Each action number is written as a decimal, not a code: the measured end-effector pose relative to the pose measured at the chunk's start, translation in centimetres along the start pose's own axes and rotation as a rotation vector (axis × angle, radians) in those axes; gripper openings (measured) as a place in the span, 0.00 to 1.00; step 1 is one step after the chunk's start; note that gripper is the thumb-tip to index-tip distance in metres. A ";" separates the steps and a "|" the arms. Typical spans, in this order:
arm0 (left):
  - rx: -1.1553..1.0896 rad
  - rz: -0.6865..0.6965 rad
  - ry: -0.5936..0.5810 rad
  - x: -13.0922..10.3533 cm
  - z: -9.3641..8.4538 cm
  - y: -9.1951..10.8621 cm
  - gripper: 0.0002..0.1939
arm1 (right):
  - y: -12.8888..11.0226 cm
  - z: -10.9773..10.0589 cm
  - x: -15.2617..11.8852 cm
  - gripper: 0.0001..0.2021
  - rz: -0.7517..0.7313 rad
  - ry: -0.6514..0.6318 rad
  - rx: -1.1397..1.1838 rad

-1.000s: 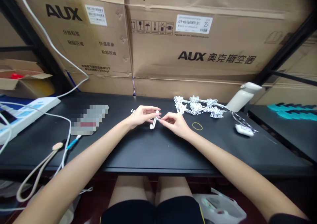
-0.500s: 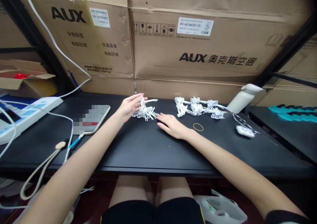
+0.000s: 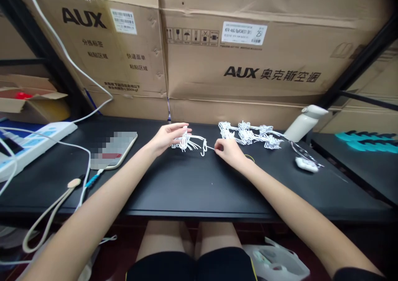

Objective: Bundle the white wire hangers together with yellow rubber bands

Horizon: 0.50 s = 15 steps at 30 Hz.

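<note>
A tangled bunch of thin white hooks [image 3: 186,142] stands just above the black tabletop, gripped by my left hand [image 3: 169,136] between thumb and fingers. On its right side a few hooks [image 3: 204,145] stick out and hang linked together. My right hand [image 3: 229,152] pinches the end of one thin white hook [image 3: 210,148] that stretches from these hanging pieces. Its fingertips hide that end. Beyond my right hand lie several tied bundles of the same white hooks [image 3: 247,136], set in two rows. A yellow rubber band [image 3: 249,158] is partly covered by my right wrist.
Large cardboard boxes [image 3: 199,78] wall off the back. To the left are a phone [image 3: 120,150] on a cable, a white power strip [image 3: 37,146] and a strap [image 3: 51,208]. A pale bottle [image 3: 303,125] and a white earphone case [image 3: 306,165] stand at right.
My right hand has risen from lying flat beside the bunch, moved right and closed on a hook end. Some hooks are drawn out sideways. My left hand shifted slightly right.
</note>
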<state>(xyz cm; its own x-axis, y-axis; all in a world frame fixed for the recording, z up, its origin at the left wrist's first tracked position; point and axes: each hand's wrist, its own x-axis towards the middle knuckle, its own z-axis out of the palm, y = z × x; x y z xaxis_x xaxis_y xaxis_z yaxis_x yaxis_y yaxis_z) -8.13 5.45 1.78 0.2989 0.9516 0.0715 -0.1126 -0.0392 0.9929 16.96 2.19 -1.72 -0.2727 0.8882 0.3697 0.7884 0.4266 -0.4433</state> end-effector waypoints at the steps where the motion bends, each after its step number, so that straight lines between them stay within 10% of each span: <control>1: 0.020 -0.004 -0.021 -0.1 0.1 0.0 0.25 | 0.2 -0.3 0.1 0.06 -0.002 0.016 0.005; 15: 0.166 0.002 -0.094 -0.4 0.2 0.1 0.25 | 0.9 -4.9 0.5 0.08 0.032 -0.062 0.466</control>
<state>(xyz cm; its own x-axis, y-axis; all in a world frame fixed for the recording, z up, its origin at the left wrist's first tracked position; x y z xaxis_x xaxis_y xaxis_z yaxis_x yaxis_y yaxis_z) -8.11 5.02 1.84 0.3868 0.9192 0.0741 0.0426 -0.0981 0.9943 20.26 2.21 2.08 -0.2955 0.9048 0.3068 0.4693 0.4171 -0.7783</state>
